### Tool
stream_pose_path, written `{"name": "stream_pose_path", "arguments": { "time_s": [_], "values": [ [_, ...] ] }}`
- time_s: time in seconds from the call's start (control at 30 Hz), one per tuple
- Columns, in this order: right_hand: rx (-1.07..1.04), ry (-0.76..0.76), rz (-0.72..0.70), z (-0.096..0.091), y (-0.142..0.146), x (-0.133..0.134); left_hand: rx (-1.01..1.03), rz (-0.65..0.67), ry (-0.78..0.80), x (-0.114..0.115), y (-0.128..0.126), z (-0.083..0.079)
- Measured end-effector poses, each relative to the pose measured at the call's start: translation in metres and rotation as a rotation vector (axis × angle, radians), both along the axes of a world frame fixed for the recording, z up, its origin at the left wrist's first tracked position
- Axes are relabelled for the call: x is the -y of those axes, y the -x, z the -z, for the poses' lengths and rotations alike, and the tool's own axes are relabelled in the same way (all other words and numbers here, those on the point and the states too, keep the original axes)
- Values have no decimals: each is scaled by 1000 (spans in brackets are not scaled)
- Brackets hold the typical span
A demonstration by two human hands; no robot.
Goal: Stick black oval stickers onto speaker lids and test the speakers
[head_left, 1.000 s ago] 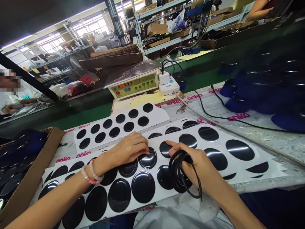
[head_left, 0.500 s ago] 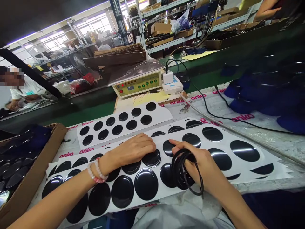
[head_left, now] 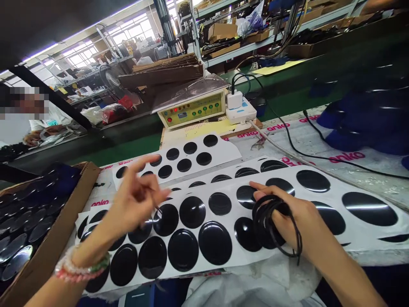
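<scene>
In my right hand (head_left: 292,213) is a bundle of black cord loops (head_left: 266,219), with the fingers curled round it and the index finger lying over a white sheet of black discs (head_left: 228,260). My left hand (head_left: 137,196), slightly blurred, is raised over the left part of that sheet. Its index finger stretches out, and the thumb stands apart from it. A thin dark sliver shows by the thumb, too small to make out. A flat black disc (head_left: 220,203) lies between the hands, among glossier, raised-looking ones.
To the left stands a cardboard box (head_left: 68,196) of glossy black discs. Behind lie another disc sheet (head_left: 230,155), a control box (head_left: 193,111) with lit buttons and a power strip (head_left: 241,113). A cable (head_left: 287,149) crosses the table; blue pieces (head_left: 361,119) sit right. A person (head_left: 47,121) works beyond.
My left hand has lifted off a disc and moved left, its index finger now extended. My right hand still grips the loops. The view has shifted slightly.
</scene>
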State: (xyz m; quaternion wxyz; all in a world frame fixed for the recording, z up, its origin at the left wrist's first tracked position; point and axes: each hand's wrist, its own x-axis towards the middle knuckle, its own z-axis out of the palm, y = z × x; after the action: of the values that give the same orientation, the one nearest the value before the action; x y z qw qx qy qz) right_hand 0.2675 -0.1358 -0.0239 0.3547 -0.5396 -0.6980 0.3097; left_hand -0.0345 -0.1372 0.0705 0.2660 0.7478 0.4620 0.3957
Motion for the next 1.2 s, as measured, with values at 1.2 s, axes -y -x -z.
{"name": "stream_pose_path", "arguments": {
  "time_s": [1.2],
  "values": [
    [-122, 162, -270, -14, 6, 29, -198, 11, 27, 30, 29, 0]
  ]
}}
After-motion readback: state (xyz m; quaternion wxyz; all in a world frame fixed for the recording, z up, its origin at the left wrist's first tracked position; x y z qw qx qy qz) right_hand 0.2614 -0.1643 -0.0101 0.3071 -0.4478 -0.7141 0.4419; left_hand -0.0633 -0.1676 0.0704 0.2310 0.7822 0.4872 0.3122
